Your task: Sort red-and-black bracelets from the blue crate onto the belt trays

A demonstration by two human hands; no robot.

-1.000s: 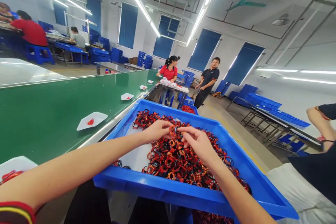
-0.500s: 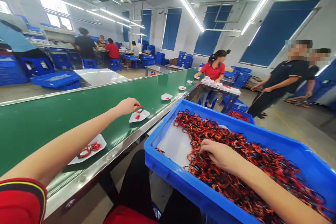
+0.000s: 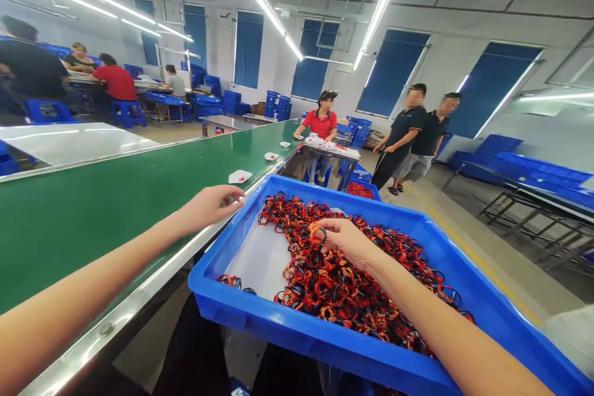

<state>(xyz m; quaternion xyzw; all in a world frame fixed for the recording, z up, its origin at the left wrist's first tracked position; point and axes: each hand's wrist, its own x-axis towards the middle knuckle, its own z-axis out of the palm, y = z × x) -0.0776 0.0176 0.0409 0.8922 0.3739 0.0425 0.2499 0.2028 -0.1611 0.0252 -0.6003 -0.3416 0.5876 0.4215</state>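
While the hands are well apart, the right hand point(image 3: 346, 242) pinches an orange-and-black band point(image 3: 317, 234) on the heap of bands point(image 3: 334, 284) in the blue plastic tray point(image 3: 297, 328). The left hand point(image 3: 208, 205) is over the tray rim, its grip unclear. Caution: interlocked bands can snag and drag others over the rim. Beyond lie the green conveyor belt point(image 3: 93, 229) and a white dish point(image 3: 240, 177).

Factory workshop, green conveyor belt point(image 3: 116, 198), stacked blue plastic crates point(image 3: 232, 102), seated workers point(image 3: 116, 83) at long worktops point(image 3: 155, 83), fluorescent tube lights point(image 3: 262, 3) overhead
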